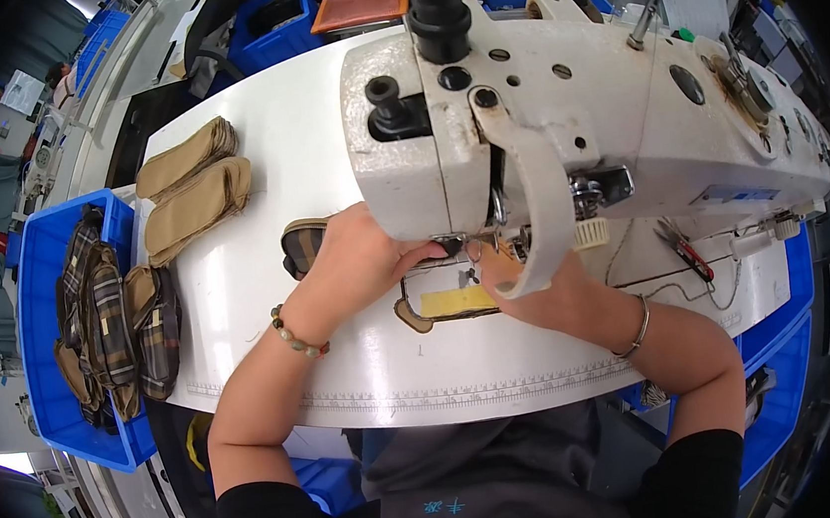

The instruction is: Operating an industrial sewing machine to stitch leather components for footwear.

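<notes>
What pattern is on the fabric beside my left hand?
The fabric is brown plaid; head view.

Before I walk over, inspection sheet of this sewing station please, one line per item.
Surface: white table, printed ruler scale along the front edge.
Job's things: white sewing machine; yellow strip, right end by the right hand; plaid piece partly behind the left hand.
Clutter: two tan fabric stacks at left; red-handled snips at right.
Hands: both near the needle area; grip unclear.
Cables: thin cord beside the snips.
Surroundings: blue bin of plaid pieces, left; orange tray behind.
</notes>
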A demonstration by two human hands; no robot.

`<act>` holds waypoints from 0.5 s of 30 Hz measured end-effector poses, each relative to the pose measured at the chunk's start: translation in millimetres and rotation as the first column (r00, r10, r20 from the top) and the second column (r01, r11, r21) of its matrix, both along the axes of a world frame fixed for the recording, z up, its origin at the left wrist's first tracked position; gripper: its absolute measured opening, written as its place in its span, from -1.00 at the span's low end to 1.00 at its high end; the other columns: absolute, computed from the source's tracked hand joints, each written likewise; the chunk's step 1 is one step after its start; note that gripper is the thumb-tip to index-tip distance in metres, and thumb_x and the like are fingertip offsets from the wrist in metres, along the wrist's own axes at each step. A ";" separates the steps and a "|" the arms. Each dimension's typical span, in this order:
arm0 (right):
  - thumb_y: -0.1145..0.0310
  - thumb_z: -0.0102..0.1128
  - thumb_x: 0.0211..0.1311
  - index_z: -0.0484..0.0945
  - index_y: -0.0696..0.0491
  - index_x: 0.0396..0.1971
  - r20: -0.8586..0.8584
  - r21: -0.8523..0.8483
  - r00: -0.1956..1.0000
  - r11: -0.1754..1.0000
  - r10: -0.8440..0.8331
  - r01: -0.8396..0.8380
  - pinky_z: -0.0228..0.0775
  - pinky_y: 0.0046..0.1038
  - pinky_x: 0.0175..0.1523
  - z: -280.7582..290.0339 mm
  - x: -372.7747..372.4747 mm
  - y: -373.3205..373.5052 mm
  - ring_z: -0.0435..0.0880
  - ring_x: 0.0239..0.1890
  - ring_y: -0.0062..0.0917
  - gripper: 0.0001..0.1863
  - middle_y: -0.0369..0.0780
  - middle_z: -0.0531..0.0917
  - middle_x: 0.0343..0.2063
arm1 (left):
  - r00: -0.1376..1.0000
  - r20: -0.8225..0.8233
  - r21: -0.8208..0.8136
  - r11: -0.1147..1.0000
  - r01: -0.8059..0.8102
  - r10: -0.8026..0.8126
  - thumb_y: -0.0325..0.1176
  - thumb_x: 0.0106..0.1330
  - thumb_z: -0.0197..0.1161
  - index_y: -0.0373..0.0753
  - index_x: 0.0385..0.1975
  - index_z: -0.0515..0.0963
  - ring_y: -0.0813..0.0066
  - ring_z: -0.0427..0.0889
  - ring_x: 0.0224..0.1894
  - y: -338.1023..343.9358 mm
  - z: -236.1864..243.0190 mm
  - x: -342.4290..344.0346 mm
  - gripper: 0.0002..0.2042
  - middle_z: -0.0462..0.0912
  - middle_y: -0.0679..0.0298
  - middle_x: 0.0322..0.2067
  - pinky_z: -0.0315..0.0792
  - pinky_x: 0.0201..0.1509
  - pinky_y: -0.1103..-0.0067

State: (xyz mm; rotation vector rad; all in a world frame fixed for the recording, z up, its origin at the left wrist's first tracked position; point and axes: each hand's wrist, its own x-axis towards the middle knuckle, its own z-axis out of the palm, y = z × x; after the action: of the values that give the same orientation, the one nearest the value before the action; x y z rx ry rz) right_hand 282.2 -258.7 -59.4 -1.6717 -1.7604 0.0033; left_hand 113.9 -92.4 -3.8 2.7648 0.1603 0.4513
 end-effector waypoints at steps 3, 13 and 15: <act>0.37 0.33 -0.01 0.59 0.07 -0.71 -0.054 0.026 0.996 0.997 -0.068 0.069 0.40 -0.25 -0.55 -3.7 3.6 -0.9 0.59 -0.67 -0.25 -0.82 -0.18 0.56 -0.74 | 0.998 0.045 0.056 0.998 0.033 -0.035 -0.24 0.12 0.43 -0.11 -0.27 0.71 0.15 0.64 -0.24 0.2 -7.6 -0.5 -0.79 0.69 0.24 -0.31 0.54 -0.16 0.37; 0.38 0.34 0.01 0.58 0.09 -0.71 -0.064 0.054 0.998 0.998 -0.015 0.018 0.40 -0.26 -0.57 0.7 1.0 -0.1 0.58 -0.69 -0.21 -0.80 -0.15 0.57 -0.75 | 0.998 0.062 0.026 0.999 -0.019 0.018 -0.21 0.11 0.42 -0.11 -0.30 0.71 0.14 0.62 -0.18 -5.1 -3.6 0.6 -0.80 0.69 0.25 -0.28 0.49 -0.05 0.34; 0.42 0.30 0.03 0.59 0.08 -0.67 -0.104 0.105 0.994 0.994 0.016 -0.005 0.39 -0.28 -0.58 1.4 -0.7 0.7 0.57 -0.70 -0.24 -0.85 -0.18 0.57 -0.74 | 0.997 0.070 0.006 1.000 -0.013 0.013 -0.20 0.11 0.42 -0.10 -0.30 0.71 0.16 0.61 -0.16 -4.7 -5.4 2.4 -0.79 0.69 0.27 -0.28 0.45 0.01 0.32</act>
State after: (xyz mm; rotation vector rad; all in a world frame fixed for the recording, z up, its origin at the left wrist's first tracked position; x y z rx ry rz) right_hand 281.5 -258.0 -58.0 -1.5597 -1.6621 0.0038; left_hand 116.4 -97.2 -9.2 2.7511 0.1599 0.5526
